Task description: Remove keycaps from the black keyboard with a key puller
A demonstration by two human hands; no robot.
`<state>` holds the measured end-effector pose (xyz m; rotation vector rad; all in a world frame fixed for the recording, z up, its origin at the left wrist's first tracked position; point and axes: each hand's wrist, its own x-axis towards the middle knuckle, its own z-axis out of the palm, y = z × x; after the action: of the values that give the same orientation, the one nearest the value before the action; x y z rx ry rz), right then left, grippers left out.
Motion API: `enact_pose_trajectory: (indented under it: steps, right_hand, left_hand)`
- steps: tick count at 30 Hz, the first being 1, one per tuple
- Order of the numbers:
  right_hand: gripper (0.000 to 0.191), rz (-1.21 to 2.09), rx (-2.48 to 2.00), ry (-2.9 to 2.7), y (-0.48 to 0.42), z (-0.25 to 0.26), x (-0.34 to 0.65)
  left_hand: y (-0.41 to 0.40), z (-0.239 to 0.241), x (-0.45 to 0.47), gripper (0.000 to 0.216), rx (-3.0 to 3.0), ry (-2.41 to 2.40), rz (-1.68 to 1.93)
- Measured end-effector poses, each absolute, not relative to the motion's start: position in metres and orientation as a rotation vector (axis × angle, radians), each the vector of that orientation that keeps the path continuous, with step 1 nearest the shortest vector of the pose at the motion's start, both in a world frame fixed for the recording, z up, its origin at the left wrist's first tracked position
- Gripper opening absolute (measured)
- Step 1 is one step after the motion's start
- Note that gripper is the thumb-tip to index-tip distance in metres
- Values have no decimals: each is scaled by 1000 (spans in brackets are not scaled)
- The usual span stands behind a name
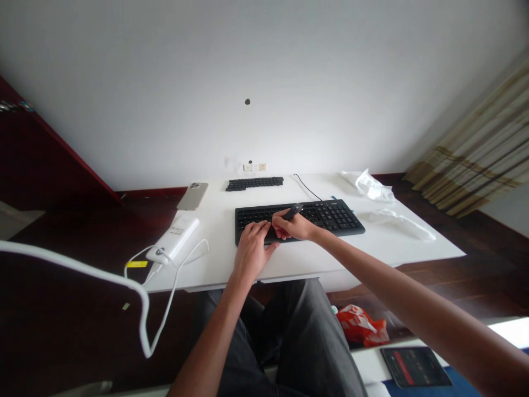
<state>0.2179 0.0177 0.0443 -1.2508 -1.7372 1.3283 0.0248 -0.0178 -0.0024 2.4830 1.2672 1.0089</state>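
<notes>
A black keyboard (330, 216) lies on the white desk (413, 248) in front of me. My left hand (251, 249) rests flat on its left half, fingers spread over the keys. My right hand (292, 226) is closed around a small dark tool (293, 210), whose tip points down at the keys near the keyboard's middle. A separate strip of black keycaps (254, 183) sits farther back by the wall.
A white power bank (176, 238) with a white cable (165, 309) and a phone (193, 196) lie at the desk's left. Crumpled clear plastic bags (374, 187) lie at the right. An orange bag (361, 325) and a tablet (415, 366) are on the floor.
</notes>
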Motion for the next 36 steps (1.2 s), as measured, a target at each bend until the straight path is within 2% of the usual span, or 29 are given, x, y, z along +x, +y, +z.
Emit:
enact_pose_trajectory:
  steps: [3, 7, 15, 22, 28, 30, 36]
  right_hand:
    - [22, 1203, -1303, -1822, 14, 49, 227]
    - [31, 882, -1526, -1986, 13, 59, 233]
    - [27, 1029, -1440, -2034, 16, 58, 232]
    - [25, 870, -1376, -2330, 20, 77, 244]
    - [29, 612, -1618, -2503, 28, 85, 227]
    - [29, 647, -1666, -2474, 29, 85, 223]
    - [31, 1017, -1701, -2241, 29, 75, 228]
  left_hand:
    - [-17, -1, 25, 51, 2506, 1311, 977]
    - [-15, 2, 26, 47, 2508, 1342, 920]
    - [-13, 2, 29, 48, 2490, 1387, 853]
    - [-13, 1, 28, 48, 2507, 1376, 858]
    - [-14, 0, 28, 49, 2524, 1381, 861]
    - [-14, 0, 28, 49, 2531, 1381, 859]
    - [-15, 0, 28, 48, 2522, 1380, 866]
